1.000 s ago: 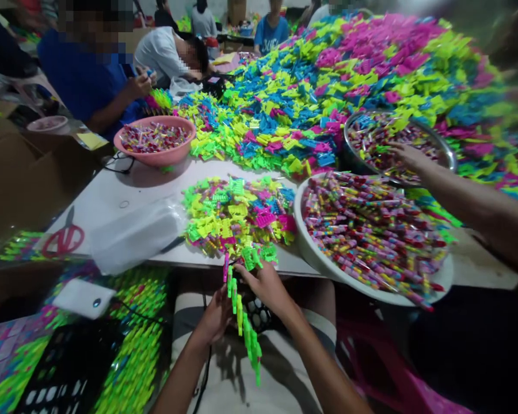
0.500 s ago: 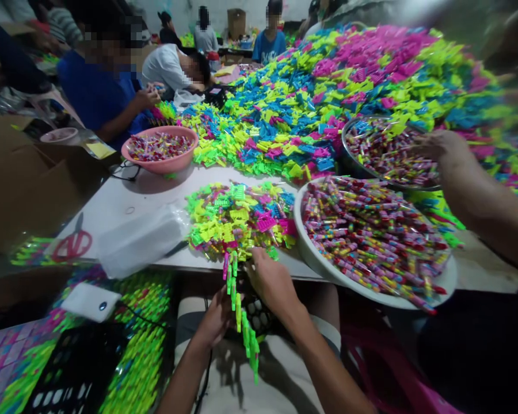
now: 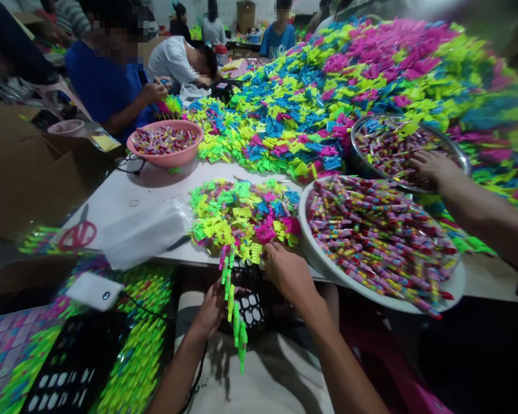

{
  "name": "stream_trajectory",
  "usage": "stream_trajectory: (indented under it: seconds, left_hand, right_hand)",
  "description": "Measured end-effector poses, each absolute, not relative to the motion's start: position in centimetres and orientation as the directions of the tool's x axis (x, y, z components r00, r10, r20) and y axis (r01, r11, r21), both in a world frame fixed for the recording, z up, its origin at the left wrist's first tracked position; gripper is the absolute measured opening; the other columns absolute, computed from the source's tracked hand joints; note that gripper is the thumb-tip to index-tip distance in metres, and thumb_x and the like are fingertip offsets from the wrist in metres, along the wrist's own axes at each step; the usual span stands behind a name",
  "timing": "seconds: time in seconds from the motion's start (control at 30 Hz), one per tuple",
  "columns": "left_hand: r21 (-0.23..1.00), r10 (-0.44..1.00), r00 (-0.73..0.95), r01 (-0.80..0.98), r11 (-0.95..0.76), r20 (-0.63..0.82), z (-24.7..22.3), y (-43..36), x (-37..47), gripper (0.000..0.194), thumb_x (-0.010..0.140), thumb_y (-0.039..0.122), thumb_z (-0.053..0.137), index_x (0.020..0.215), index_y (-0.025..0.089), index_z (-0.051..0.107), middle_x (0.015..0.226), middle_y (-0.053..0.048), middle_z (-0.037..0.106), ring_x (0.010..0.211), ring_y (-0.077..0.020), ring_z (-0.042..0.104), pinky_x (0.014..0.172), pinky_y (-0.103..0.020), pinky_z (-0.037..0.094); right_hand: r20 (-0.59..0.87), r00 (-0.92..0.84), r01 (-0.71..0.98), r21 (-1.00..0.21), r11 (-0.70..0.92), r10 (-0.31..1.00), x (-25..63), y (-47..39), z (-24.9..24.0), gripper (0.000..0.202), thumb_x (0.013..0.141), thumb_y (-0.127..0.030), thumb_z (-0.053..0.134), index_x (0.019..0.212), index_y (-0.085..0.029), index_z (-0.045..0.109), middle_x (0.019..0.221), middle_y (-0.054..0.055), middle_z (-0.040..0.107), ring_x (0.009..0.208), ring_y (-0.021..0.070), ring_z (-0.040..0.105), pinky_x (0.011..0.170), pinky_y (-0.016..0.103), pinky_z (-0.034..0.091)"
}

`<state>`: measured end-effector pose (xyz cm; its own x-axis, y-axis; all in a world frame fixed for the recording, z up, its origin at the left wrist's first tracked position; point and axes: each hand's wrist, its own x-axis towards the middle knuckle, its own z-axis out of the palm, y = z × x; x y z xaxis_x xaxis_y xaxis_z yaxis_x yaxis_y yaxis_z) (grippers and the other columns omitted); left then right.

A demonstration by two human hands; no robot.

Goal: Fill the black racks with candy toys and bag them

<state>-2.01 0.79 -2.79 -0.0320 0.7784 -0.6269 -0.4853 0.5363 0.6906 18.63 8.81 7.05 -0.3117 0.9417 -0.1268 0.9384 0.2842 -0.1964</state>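
Over my lap, my left hand [image 3: 212, 307] is closed on a black holed tray [image 3: 251, 305]. A row of green, yellow and pink clips [image 3: 235, 313] stands along the tray's left side. My right hand [image 3: 287, 270] is at the table edge, its fingertips bent at the near side of a small heap of colored clips and candy tubes [image 3: 242, 215]; what lies between the fingertips is hidden. Right of it sits a white basin [image 3: 304, 230] full of wrapped candy tubes [image 3: 375, 230].
A person's hand [image 3: 435, 167] reaches into a metal bowl [image 3: 464, 161]. A large clip pile [image 3: 328, 115] fills the back. A pink bowl [image 3: 168, 158], plastic bag [image 3: 147, 233], red scissors [image 3: 77, 234] and white power bank [image 3: 95, 291] lie left. A person in blue [image 3: 103, 86] sits beyond.
My right hand has moved from beside the clip row rightward to the heap's near edge, uncovering more of the black tray. The other person's hand in the metal bowl has spread flatter.
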Motion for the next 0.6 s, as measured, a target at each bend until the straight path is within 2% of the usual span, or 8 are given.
stream_trajectory:
  seconds: [0.07,0.17,0.23,0.3,0.37,0.5,0.6]
  left_hand:
    - [0.675,0.763,-0.036,-0.493,0.548,-0.646,-2.6,0.9,-2.0,0.083,0.044,0.044,0.103,0.114,0.018,0.065,0.075,0.004,0.066,0.05,-0.0085,0.051,0.043,-0.02,0.038]
    - [0.675,0.766,-0.037,-0.5,0.542,-0.642,-2.4,1.0,-1.8,0.088,0.043,0.039,0.103,0.12,0.021,0.064,0.077,0.005,0.066,0.048,-0.0087,0.05,0.04,-0.02,0.036]
    - [0.687,0.787,-0.018,-0.501,0.527,-0.617,-2.5,1.2,-1.6,0.082,0.045,0.036,0.102,0.116,0.02,0.066,0.077,0.004,0.066,0.049,-0.0087,0.05,0.04,-0.02,0.037]
    - [0.692,0.801,0.004,-0.501,0.519,-0.599,-2.5,1.2,-1.5,0.076,0.047,0.038,0.101,0.112,0.018,0.067,0.076,0.003,0.066,0.05,-0.0082,0.049,0.042,-0.02,0.039]
    - [0.694,0.808,0.018,-0.502,0.517,-0.589,-2.5,1.3,-1.4,0.074,0.05,0.041,0.1,0.113,0.017,0.068,0.078,0.001,0.068,0.052,-0.0088,0.052,0.043,-0.019,0.039]
    - [0.685,0.804,0.038,-0.501,0.529,-0.593,-2.7,1.3,-1.3,0.077,0.052,0.038,0.1,0.119,0.018,0.068,0.082,-0.001,0.07,0.058,-0.0122,0.059,0.045,-0.019,0.041]
    - [0.668,0.799,0.048,-0.519,0.533,-0.599,-3.0,1.3,-1.0,0.078,0.053,0.036,0.099,0.122,0.019,0.068,0.083,0.0,0.07,0.058,-0.0125,0.061,0.048,-0.02,0.046]
  right_hand:
    - [-0.117,-0.371,0.893,-0.319,0.318,0.921,19.6,8.3,7.5,0.014,0.101,-0.016,0.055,0.112,-0.018,0.063,0.11,0.009,0.071,0.087,0.0207,0.069,0.068,0.028,0.04]
    - [-0.048,-0.453,0.705,-0.63,0.325,0.89,19.8,7.7,6.7,0.009,0.1,-0.021,0.06,0.106,-0.02,0.066,0.103,0.005,0.073,0.089,0.0207,0.068,0.076,0.028,0.045]
    - [-0.018,-0.424,0.539,-0.809,0.236,0.905,18.6,7.4,5.2,0.011,0.102,-0.03,0.061,0.102,-0.021,0.067,0.095,0.003,0.074,0.083,0.02,0.068,0.075,0.027,0.048]
    - [-0.036,-0.356,0.417,-0.901,0.124,0.934,16.7,7.1,3.4,0.019,0.102,-0.038,0.061,0.099,-0.02,0.067,0.086,0.002,0.073,0.071,0.0191,0.067,0.067,0.027,0.049]
    - [-0.042,-0.314,0.397,-0.913,0.091,0.948,14.9,6.8,2.0,0.021,0.102,-0.039,0.061,0.097,-0.02,0.068,0.082,0.002,0.072,0.066,0.0188,0.066,0.065,0.027,0.05]
    - [0.055,-0.301,0.505,-0.838,0.208,0.952,13.6,6.6,1.1,0.018,0.104,-0.033,0.057,0.1,-0.02,0.07,0.094,0.007,0.076,0.085,0.0226,0.072,0.08,0.03,0.053]
    - [0.076,-0.288,0.544,-0.807,0.229,0.955,14.0,6.7,1.1,0.017,0.105,-0.031,0.056,0.103,-0.02,0.069,0.099,0.008,0.077,0.092,0.024,0.073,0.083,0.03,0.054]
